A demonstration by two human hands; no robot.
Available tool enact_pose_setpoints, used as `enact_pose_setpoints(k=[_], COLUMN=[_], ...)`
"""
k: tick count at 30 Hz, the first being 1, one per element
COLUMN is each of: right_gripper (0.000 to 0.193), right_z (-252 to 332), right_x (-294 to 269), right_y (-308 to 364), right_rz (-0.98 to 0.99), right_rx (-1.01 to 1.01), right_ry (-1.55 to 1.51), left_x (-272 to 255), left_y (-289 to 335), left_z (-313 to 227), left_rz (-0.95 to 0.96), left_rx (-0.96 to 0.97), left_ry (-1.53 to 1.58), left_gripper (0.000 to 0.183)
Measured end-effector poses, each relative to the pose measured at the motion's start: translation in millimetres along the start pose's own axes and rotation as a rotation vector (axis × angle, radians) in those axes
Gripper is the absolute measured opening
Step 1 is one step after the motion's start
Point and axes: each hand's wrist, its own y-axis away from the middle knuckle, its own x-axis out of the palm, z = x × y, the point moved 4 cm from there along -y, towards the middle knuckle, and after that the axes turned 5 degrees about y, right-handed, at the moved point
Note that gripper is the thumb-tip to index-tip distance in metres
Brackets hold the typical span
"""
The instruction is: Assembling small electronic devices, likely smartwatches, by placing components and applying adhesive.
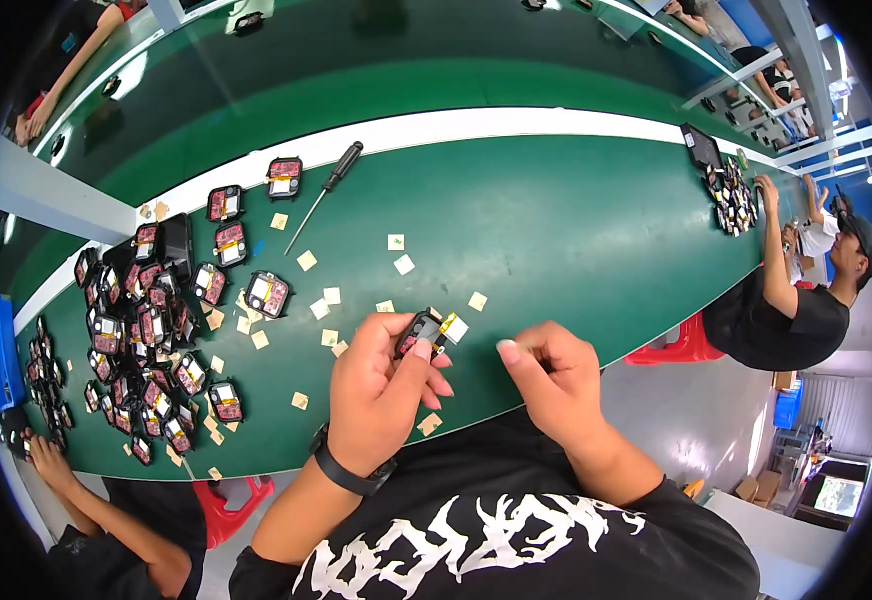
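My left hand (381, 385) is closed on a small open black device casing (416, 332), its thumb pressed on the near side. Out of the casing's right side sticks a small white, battery-like block with yellow tape (453, 328). To the right, apart from the casing, my right hand (561, 385) is curled with the thumb pointing left. Its fingers are folded under, so whatever they might hold is hidden. Small pale square paper pieces (478, 300) lie on the green table (546, 220) beyond my hands.
A heap of similar black casings with reddish boards (151, 325) covers the left of the table. A screwdriver (326, 195) lies beyond it, beside a few single casings (267, 294). Another pile (731, 195) stands far right near a seated co-worker (796, 310). Another person's hand (51, 462) is at lower left.
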Motion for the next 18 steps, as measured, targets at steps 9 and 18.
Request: enact_pose_setpoints(k=[9, 18], right_gripper=[0.035, 0.014], right_z=[29, 38], right_x=[19, 21], right_y=[-34, -32], right_rz=[0.225, 0.27], right_rx=[-0.57, -0.226], right_ry=[0.456, 0.269], left_x=[0, -2], left_y=[0, 2], left_z=[2, 3], left_rz=[0.007, 0.015], left_rx=[0.046, 0.086], left_ry=[-0.056, -0.133], left_gripper=[0.01, 0.008])
